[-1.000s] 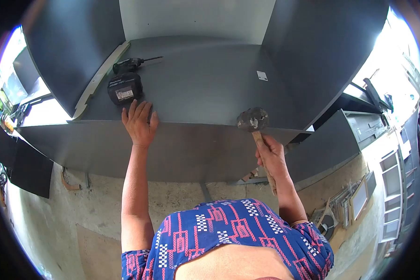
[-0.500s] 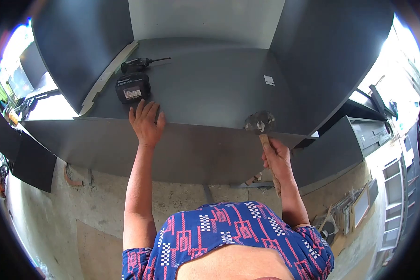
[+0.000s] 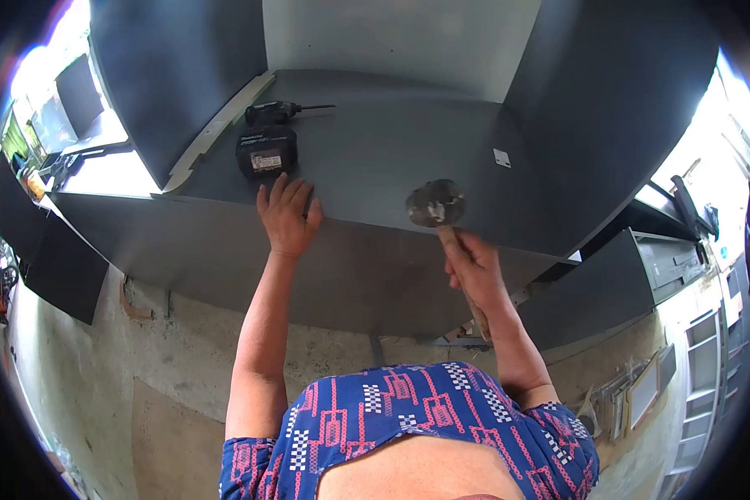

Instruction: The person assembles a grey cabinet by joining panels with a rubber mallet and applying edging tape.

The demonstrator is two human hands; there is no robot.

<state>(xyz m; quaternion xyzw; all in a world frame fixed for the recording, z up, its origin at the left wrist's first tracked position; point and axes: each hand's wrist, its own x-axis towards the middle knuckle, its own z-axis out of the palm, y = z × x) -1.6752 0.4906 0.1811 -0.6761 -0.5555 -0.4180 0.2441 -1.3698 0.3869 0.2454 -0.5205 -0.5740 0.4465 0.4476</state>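
Observation:
My right hand (image 3: 477, 271) is wrapped round the wooden handle of a mallet (image 3: 436, 202), whose dark, scuffed head overlaps the front edge of a grey cabinet panel (image 3: 375, 158). With fingers spread, my left hand (image 3: 289, 218) rests on that same front edge, farther left. Just beyond its fingertips stands a black cordless drill (image 3: 267, 150) on its battery, its long bit pointing right. A small white plate with dark spots (image 3: 502, 157) lies on the panel to the right.
Tall dark side panels (image 3: 171, 75) rise left and right of the cabinet, with a pale back panel (image 3: 392, 46) between them. A light strip (image 3: 217, 129) runs along the left side. On the floor at right lean several boards and frames (image 3: 642, 392).
The mallet has shifted left and lifted slightly along the front edge with my right hand. My left hand stays by the drill; the whole view has shifted a little.

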